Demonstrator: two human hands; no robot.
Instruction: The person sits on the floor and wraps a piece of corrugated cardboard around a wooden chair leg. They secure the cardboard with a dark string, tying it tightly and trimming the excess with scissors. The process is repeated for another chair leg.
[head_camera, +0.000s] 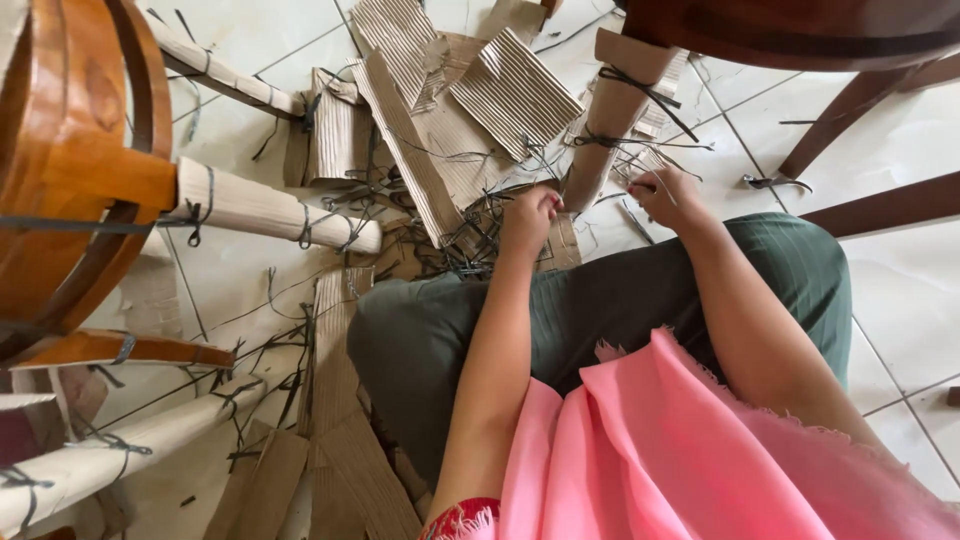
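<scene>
— Corrugated cardboard (515, 95), torn into ribbed brown sheets, covers the tiled floor (900, 300) ahead of the person's knees. Where do the hands sit?

— Both are low at the near edge of that litter. The left hand (528, 222) is curled, fingertips down among a tangle of dark plastic ties (465, 255); whether it actually pinches one cannot be told from here. The right hand (668, 195) is closed into a loose fist just beside a cardboard-wrapped furniture leg (612, 120), and seems to grip a thin strand.

— And that leg?

— It rises at a tilt between the two hands, bound by dark ties knotted across it.

— How much room is there?

— Little to the left: a wooden chair (80, 170) lies on its side there, its wrapped legs (265, 212) pointing toward the cardboard. To the right, bare tile opens beyond the knee in green trousers (620, 300), edged by dark wooden rails (880, 205). A pink cloth (680, 450) drapes the lap.
</scene>
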